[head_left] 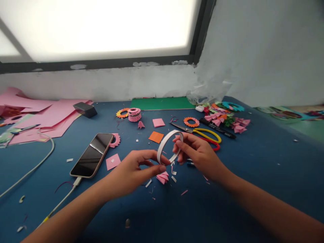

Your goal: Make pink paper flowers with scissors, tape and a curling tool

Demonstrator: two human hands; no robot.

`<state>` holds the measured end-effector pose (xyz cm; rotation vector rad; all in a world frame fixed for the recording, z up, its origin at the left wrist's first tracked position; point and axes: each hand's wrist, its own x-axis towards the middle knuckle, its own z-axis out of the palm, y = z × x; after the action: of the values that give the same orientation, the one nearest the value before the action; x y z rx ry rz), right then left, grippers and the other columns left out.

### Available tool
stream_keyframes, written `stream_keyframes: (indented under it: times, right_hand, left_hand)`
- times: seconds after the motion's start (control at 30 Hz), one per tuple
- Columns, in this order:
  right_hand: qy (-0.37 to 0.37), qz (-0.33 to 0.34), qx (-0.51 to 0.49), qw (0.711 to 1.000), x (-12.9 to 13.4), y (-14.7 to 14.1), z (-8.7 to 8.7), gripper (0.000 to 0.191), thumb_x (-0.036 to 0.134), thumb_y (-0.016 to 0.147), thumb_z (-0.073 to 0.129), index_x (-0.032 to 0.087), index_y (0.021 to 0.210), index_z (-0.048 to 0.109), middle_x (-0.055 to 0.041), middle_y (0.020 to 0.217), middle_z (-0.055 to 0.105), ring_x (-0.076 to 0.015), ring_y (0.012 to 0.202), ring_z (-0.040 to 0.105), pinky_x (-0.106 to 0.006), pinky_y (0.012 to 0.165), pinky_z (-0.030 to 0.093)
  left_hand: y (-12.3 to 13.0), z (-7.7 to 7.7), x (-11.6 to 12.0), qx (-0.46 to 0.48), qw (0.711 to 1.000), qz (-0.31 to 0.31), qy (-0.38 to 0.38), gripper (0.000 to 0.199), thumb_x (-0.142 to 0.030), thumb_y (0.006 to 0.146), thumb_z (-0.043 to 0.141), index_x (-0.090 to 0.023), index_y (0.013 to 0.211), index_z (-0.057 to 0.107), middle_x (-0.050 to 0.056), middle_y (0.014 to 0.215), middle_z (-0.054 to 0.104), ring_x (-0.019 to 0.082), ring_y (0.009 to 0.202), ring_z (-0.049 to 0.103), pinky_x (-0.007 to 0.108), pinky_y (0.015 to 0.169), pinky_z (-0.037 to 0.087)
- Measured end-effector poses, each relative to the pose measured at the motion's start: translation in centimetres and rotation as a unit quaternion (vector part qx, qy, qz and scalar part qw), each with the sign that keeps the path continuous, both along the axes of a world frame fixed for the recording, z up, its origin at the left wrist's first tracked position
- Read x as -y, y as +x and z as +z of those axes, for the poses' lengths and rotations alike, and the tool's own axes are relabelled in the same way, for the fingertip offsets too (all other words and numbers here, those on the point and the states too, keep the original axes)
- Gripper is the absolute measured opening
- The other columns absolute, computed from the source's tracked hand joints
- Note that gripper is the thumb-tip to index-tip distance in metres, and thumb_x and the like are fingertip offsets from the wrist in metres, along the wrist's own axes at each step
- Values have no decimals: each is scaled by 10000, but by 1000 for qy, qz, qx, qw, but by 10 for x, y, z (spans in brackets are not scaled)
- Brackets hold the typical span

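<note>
A thin white ring that looks like a nearly used roll of tape (pixel 163 145) is held upright above the blue table. My left hand (pixel 135 170) pinches its lower left side between thumb and fingers. On the right rim, my right hand (pixel 197 152) grips it with thumb and curled fingers. Just below the ring lies a folded pink paper piece (pixel 162 178), among small white and pink scraps. Scissors with yellow and red handles (pixel 206 132) rest right behind my right hand. An orange paper square (pixel 156 137) lies behind the ring.
A phone (pixel 92 155) with a white cable (pixel 64 199) lies left. Pink paper sheets (pixel 57 116) and a dark block (pixel 85 109) are back left. Scalloped paper rings (pixel 134 114), a green board (pixel 162 103), a black marker (pixel 219 129) and folded paper flowers (pixel 239 125) sit toward the wall.
</note>
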<state>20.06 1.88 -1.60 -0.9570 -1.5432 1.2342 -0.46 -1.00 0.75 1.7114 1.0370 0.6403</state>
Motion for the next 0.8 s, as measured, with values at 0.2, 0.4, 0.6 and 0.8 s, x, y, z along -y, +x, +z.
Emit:
stream_keyframes:
  times: [0.2, 0.4, 0.6, 0.8]
  right_hand:
    - [-36, 34, 15, 999, -2, -1, -6, 217, 349, 845, 568, 171, 955, 514, 4, 777, 597, -60, 522, 557, -191, 493, 496]
    - [61, 63, 46, 995, -1, 3, -6, 245, 385, 889, 499, 169, 968, 582, 11, 746, 557, -43, 514, 500, -162, 465, 454]
    - [16, 130, -8, 991, 2, 5, -7, 257, 420, 867, 532, 182, 960, 563, 17, 682, 556, -71, 538, 526, -182, 478, 466]
    - [168, 62, 111, 978, 3, 6, 2, 239, 382, 878, 519, 182, 874, 648, 17, 632, 540, -73, 525, 456, -186, 461, 373]
  left_hand:
    - [0, 3, 2, 1, 1000, -2, 24, 204, -371, 856, 566, -211, 939, 663, 7, 879, 682, 139, 805, 612, 266, 711, 487]
    - [-1, 4, 3, -2, 998, -1, 57, 241, -373, 901, 488, -203, 961, 648, 2, 830, 649, 124, 779, 583, 246, 672, 451]
    - [-1, 6, -2, 29, 993, 66, 96, 287, -339, 934, 415, -175, 932, 651, -19, 674, 604, 102, 679, 556, 240, 674, 437]
    - [1, 5, 1, 10, 991, 51, 120, 258, -363, 904, 478, -182, 977, 647, 22, 871, 673, 136, 800, 611, 262, 723, 477]
